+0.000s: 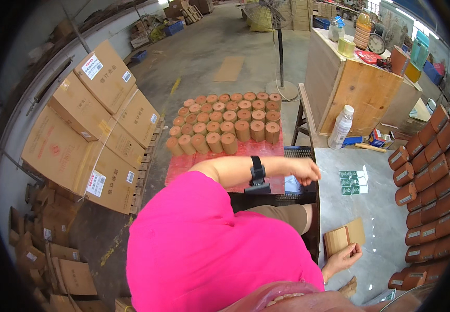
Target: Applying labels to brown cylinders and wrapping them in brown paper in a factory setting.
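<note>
From my remote seat, the right hand (343, 257) showed only partly: its palm and fingertips sat behind the wooden block (336, 241) it gripped, and the wrist vanished behind the pink sleeve (209, 249). The left hand (305, 170) had its fingers curled under, so I could not tell whether it held anything. The green labels (351, 182) were too small to read. The stacked brown tubes (433, 182) ran off into the dark right rim, their far ends lost.
</note>
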Demonstrator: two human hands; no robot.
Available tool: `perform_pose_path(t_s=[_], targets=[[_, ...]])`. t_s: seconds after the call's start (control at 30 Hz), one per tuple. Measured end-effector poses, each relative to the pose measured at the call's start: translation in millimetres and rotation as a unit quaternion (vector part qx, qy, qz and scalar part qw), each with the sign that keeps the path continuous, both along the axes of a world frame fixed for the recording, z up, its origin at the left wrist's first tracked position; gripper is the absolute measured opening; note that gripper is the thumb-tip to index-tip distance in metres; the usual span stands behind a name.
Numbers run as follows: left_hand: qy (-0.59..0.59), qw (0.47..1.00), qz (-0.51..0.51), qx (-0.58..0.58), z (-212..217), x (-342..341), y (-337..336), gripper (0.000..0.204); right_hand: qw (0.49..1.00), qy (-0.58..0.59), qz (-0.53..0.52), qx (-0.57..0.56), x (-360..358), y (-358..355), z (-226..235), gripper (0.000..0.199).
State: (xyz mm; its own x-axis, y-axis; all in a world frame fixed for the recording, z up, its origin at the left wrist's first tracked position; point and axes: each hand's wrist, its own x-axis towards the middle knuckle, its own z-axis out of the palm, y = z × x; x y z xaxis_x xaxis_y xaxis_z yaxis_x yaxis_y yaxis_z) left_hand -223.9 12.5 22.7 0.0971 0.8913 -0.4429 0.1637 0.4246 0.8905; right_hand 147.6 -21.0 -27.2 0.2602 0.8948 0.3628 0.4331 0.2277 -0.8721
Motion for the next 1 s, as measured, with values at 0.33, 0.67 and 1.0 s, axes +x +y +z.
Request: perform_pose_path(t_s=[0.33, 0.67, 1.0], targets=[[0.045, 0.976, -0.122, 0.174, -8.4, 117.9, -6.3, 0.058, 1.0, 0.008, -0.008, -0.007, -1.3, -2.7, 1.8, 0.026], [0.082, 0.933, -0.188, 0.297, -34.2, 191.4, 2.4, 0.064, 1.0, 0.011, -0.024, -0.016, -7.1, -7.9, 9.9, 0.028], [-0.057, 0.969, -0.151, 0.185, -36.2, 198.3, 3.6, 0.04, 1.0, 0.013, -0.022, -0.009, -4.1, -9.2, 3.8, 0.028]])
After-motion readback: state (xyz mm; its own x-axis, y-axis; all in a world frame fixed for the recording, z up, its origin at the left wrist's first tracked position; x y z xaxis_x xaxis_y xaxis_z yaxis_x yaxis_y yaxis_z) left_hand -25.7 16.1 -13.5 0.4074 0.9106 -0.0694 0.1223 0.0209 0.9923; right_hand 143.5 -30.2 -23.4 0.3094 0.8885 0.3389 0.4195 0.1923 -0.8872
